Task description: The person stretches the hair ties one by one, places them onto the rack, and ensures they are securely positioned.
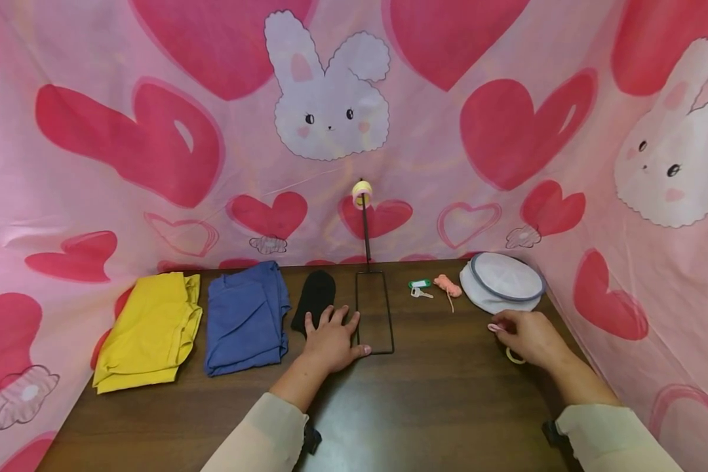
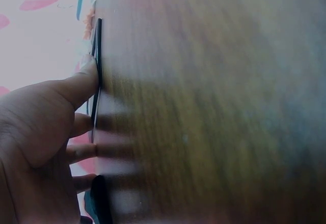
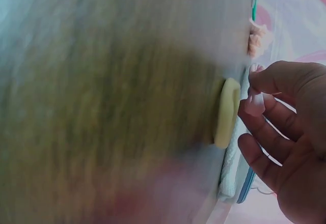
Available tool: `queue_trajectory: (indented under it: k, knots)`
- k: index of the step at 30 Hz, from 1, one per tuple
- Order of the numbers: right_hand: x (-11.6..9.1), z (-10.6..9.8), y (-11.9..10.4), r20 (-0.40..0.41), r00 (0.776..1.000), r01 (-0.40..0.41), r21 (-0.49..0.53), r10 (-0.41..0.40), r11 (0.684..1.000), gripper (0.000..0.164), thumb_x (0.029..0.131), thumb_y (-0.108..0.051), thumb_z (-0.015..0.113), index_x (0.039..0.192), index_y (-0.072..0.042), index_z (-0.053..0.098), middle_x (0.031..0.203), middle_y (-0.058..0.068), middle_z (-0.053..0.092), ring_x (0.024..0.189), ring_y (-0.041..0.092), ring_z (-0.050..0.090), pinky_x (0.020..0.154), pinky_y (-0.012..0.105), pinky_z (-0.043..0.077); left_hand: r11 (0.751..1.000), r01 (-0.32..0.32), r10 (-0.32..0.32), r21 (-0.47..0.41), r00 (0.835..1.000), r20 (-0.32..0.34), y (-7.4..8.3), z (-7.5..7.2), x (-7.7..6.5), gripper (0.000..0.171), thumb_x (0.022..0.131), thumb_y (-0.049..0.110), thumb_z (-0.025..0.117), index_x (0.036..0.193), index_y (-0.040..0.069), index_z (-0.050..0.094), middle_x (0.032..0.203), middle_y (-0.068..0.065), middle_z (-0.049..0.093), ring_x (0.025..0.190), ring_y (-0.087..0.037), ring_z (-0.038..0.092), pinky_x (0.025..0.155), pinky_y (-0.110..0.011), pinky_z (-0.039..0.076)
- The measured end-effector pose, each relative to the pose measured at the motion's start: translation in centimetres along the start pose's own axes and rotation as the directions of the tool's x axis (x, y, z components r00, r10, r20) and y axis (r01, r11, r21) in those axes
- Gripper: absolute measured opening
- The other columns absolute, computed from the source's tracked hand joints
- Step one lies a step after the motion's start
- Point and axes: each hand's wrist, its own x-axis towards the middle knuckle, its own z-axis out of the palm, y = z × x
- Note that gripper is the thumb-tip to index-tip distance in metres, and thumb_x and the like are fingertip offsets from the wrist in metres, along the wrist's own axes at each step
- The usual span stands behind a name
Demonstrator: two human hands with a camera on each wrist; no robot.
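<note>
My left hand (image 1: 332, 342) lies with spread fingers at the black wire stand (image 1: 392, 314), its thumb touching the base frame. In the left wrist view the thumb (image 2: 84, 84) meets the thin black wire. Yellow and pink hair ties (image 1: 362, 194) hang together near the top of the stand's upright. Over the right part of the table, my right hand (image 1: 533, 337) pinches a small pink hair tie (image 3: 255, 103) between thumb and fingers. Just below that hand a yellow hair tie (image 3: 227, 113) rests on the table, partly hidden in the head view.
Left of the stand lie a black cloth item (image 1: 317, 295), folded blue cloth (image 1: 246, 318) and folded yellow cloth (image 1: 149, 331). To its right are a key (image 1: 421, 293) with green tag, a coral yarn bundle (image 1: 446, 286) and a white mesh bag (image 1: 501, 283) with a blue-grey rim.
</note>
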Motion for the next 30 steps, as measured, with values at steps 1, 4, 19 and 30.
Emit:
queue_trajectory:
  k: [1,4,19,30]
  knots:
    - [0.0,0.0,-0.1,-0.004,1.000,0.002,0.002,-0.002,1.000,0.010,0.089,-0.018,0.082,0.097,-0.013,0.079,0.078,-0.010,0.070,0.071,0.012,0.063,0.068,0.039,0.053,1.000,0.000,0.000,-0.003,1.000,-0.002,0.0,0.0,0.0,0.083,0.094,0.072,0.057,0.163,0.029,0.038,0.169,-0.003,0.028,0.157,-0.037,0.017,0.117,-0.075,0.004]
    - [0.2,-0.1,-0.5,-0.011,1.000,0.002,0.010,-0.002,1.000,0.010,0.089,-0.019,0.083,0.097,-0.013,0.079,0.080,-0.009,0.072,0.073,0.013,0.065,0.070,0.041,0.055,1.000,0.001,-0.001,-0.005,1.000,-0.004,0.1,0.0,-0.1,0.083,0.094,0.071,0.058,0.163,0.029,0.038,0.169,-0.004,0.029,0.157,-0.037,0.017,0.117,-0.075,0.005]
    - [1.4,-0.5,-3.8,-0.092,0.991,0.109,0.079,-0.102,0.991,0.019,0.087,-0.012,0.084,0.104,-0.006,0.079,0.087,-0.002,0.076,0.078,0.016,0.072,0.073,0.043,0.060,1.000,0.000,0.000,-0.013,1.000,0.004,0.1,-0.1,0.0,0.083,0.094,0.071,0.058,0.163,0.029,0.038,0.169,-0.005,0.028,0.157,-0.038,0.017,0.117,-0.075,0.004]
    - [2.8,-0.2,-6.7,-0.117,0.981,0.165,0.095,-0.153,0.982,0.023,0.083,-0.002,0.081,0.105,-0.005,0.079,0.087,-0.001,0.076,0.077,0.014,0.070,0.071,0.041,0.059,1.000,0.004,-0.004,-0.010,1.000,0.001,0.1,-0.4,-0.2,0.083,0.094,0.071,0.057,0.163,0.029,0.037,0.169,-0.005,0.028,0.157,-0.038,0.017,0.117,-0.075,0.004]
